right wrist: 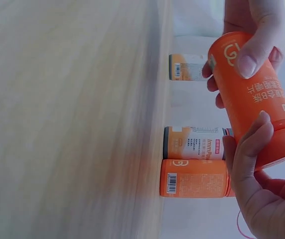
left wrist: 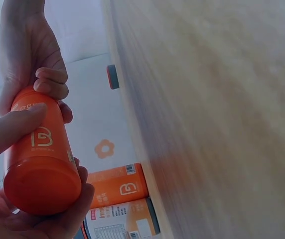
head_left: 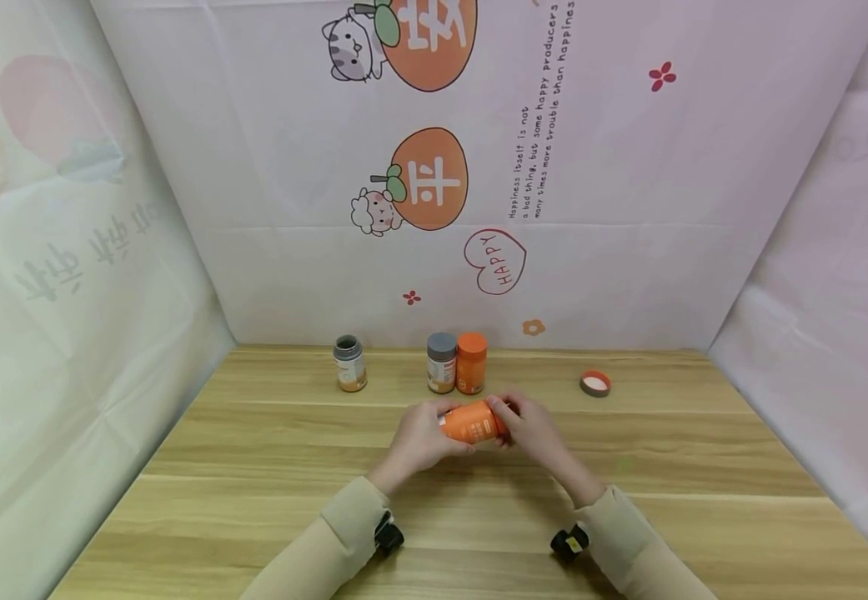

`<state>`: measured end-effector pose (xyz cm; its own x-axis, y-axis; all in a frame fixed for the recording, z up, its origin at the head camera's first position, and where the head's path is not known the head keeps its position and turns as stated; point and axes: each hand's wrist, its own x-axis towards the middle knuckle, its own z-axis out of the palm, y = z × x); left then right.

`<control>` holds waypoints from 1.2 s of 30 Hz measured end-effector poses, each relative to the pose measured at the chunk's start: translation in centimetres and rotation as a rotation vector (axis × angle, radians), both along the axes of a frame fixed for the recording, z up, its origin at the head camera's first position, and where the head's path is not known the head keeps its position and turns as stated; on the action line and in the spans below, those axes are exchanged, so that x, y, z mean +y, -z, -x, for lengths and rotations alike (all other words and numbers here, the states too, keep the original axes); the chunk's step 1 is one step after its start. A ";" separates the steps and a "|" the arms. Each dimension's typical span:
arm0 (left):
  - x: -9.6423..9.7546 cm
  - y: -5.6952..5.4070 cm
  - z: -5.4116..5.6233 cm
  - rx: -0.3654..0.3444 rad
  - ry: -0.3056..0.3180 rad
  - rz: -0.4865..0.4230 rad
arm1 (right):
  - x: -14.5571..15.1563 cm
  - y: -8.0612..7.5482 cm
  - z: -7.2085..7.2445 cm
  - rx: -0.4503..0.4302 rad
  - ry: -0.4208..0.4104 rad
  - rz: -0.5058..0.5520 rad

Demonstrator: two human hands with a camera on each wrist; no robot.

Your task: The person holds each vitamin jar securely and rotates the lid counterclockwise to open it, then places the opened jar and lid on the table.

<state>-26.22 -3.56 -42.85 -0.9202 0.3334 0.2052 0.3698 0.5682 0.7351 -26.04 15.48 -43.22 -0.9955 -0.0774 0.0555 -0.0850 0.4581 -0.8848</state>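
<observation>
An orange supplement bottle (head_left: 469,423) is held on its side above the table, between both hands. My left hand (head_left: 423,433) grips the body near its base, with the thumb across the label in the left wrist view. Around the orange cap (right wrist: 277,144) curl the fingers of my right hand (head_left: 533,429). In the right wrist view the cap sits at the end of the bottle, and a thin line runs between cap and body. Whether it is loose, I cannot tell.
Behind the hands, a grey-capped bottle (head_left: 441,371) and a second orange bottle (head_left: 472,364) stand side by side. An uncapped bottle with a grey neck (head_left: 351,369) stands left. A grey-and-red cap (head_left: 594,384) lies right, white inside showing. Printed cloth (head_left: 291,275) walls the table.
</observation>
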 end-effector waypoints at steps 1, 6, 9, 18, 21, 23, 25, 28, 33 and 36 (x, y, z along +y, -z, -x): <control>0.0 0.0 0.0 -0.002 -0.002 0.001 | 0.0 0.0 0.0 0.006 0.001 -0.007; -0.2 0.2 0.1 -0.007 0.004 -0.002 | -0.3 -0.1 -0.2 0.029 0.006 -0.040; -0.2 0.2 0.1 -0.016 0.002 0.000 | -0.4 0.0 -0.2 0.032 0.005 -0.042; -0.3 0.3 0.5 -0.043 0.008 -0.002 | -0.4 0.4 0.0 0.048 0.011 -0.054; -0.3 0.3 0.5 -0.058 0.008 -0.014 | -0.4 0.4 -0.1 0.044 0.012 -0.065; -0.4 0.4 0.6 -0.070 0.010 -0.017 | -0.4 0.4 -0.1 0.043 0.013 -0.068; -0.4 0.4 0.6 -0.079 0.011 -0.020 | -0.4 0.3 -0.2 0.044 0.014 -0.072; -0.4 0.4 0.7 -0.089 0.015 -0.023 | -0.4 0.3 -0.2 0.046 0.016 -0.075; -0.4 0.5 0.7 -0.095 0.024 -0.033 | -0.4 0.4 -0.2 0.047 0.016 -0.064; -0.5 0.5 0.8 -0.106 0.022 -0.034 | -0.4 0.4 -0.3 0.044 0.016 -0.059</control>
